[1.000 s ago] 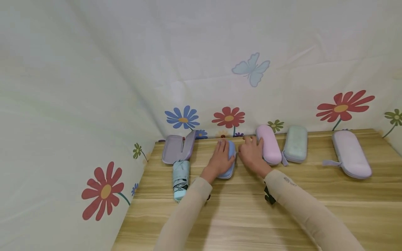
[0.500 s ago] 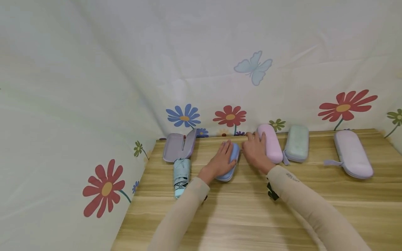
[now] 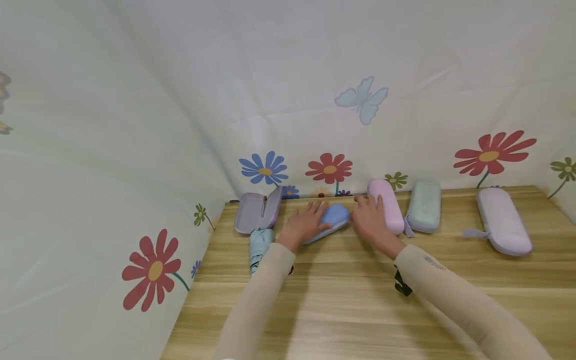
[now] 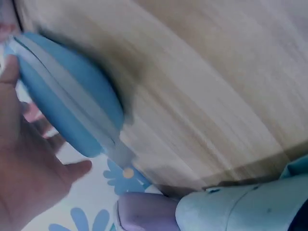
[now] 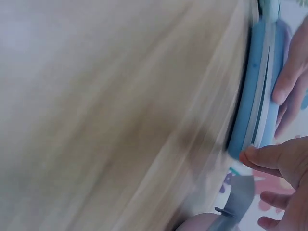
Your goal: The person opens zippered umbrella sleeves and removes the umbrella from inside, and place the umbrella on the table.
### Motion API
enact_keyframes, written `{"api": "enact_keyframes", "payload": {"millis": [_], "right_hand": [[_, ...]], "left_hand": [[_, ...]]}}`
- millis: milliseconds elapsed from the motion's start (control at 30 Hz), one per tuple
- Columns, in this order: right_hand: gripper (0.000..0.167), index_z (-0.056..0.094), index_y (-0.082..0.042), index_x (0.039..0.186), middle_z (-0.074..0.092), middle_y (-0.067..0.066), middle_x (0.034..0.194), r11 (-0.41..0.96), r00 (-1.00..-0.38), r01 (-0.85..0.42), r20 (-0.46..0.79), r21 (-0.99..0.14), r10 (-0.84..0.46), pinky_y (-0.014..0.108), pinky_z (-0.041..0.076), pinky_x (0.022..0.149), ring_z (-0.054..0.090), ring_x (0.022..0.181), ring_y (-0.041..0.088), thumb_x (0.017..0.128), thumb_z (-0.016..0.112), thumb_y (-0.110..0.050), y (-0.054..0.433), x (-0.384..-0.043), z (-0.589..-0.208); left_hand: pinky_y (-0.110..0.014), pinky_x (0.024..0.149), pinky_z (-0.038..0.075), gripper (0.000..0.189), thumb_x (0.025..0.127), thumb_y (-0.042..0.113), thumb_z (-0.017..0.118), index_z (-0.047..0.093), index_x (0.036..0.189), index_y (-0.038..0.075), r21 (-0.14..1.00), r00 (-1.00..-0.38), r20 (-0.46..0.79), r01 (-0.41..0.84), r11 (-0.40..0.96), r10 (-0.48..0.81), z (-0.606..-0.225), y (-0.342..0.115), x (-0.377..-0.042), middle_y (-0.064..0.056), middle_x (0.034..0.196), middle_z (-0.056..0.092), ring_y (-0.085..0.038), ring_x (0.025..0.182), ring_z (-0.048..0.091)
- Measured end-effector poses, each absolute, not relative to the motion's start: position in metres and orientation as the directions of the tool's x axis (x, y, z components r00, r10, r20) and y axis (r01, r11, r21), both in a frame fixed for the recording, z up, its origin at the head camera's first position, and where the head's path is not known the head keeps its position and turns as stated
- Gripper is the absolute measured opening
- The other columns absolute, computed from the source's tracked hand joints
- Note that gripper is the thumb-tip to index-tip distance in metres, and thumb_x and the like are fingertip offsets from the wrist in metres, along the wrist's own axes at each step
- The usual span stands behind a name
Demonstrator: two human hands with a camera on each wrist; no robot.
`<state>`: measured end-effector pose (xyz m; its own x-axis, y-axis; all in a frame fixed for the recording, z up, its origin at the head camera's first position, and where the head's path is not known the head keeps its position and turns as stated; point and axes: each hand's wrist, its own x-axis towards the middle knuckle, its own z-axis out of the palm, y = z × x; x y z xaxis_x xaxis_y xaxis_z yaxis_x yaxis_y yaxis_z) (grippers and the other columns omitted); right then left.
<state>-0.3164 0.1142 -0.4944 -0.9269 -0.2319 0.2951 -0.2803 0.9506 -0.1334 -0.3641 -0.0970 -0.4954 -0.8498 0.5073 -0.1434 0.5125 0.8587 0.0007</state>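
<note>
A blue zip glasses case (image 3: 336, 215) lies slantwise on the wooden table. My left hand (image 3: 306, 225) holds it from its left part, thumb on the near side and spread fingers over the top. In the left wrist view the left hand (image 4: 38, 163) shows beside the case (image 4: 72, 91), its zipper band facing the camera. My right hand (image 3: 370, 220) is at the right end, beside a pink glasses case (image 3: 387, 207). In the right wrist view the thumb and forefinger of the right hand (image 5: 288, 168) pinch at that end; the zipper pull is hidden.
An open purple case (image 3: 249, 214) stands at the back left, with a folded light-blue umbrella (image 3: 259, 245) before it. On the right lie a green case (image 3: 425, 206) and a pale lilac case (image 3: 504, 220). A flowered cloth (image 3: 288, 100) closes off the back and left.
The blue case has turned clockwise, from nearly upright in the head view to slantwise, with my left hand moving left on it. My right hand has shifted slightly right, staying by its end.
</note>
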Motion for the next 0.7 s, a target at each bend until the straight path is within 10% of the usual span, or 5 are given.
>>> {"api": "enact_keyframes", "payload": {"millis": [367,700], "right_hand": [[0.011,0.082,-0.016,0.080,0.055,0.019,0.136,0.932,-0.869,-0.339,0.421,-0.128,-0.258,0.073,0.025,0.110,0.040,0.134,0.049,0.087,0.081,-0.024,0.081,-0.280,-0.515],[0.015,0.079,-0.014,0.068,0.058,0.016,0.134,0.925,-0.834,-0.356,0.492,-0.135,-0.249,0.070,0.028,0.110,0.042,0.134,0.047,0.082,0.082,-0.017,0.074,-0.270,-0.519]], "left_hand": [[-0.053,0.124,0.012,0.070,0.111,0.040,0.026,0.007,0.160,-0.006,0.347,-0.983,-0.153,0.040,0.937,0.099,-0.489,-0.049,-0.361,-0.030,0.166,-0.006,-0.045,0.154,-0.009],[-0.052,0.124,0.014,0.081,0.109,0.052,0.028,0.002,0.160,-0.005,0.343,-0.992,-0.018,-0.123,0.931,-0.125,-0.513,-0.027,-0.378,-0.030,0.166,-0.003,-0.044,0.154,-0.004]]}}
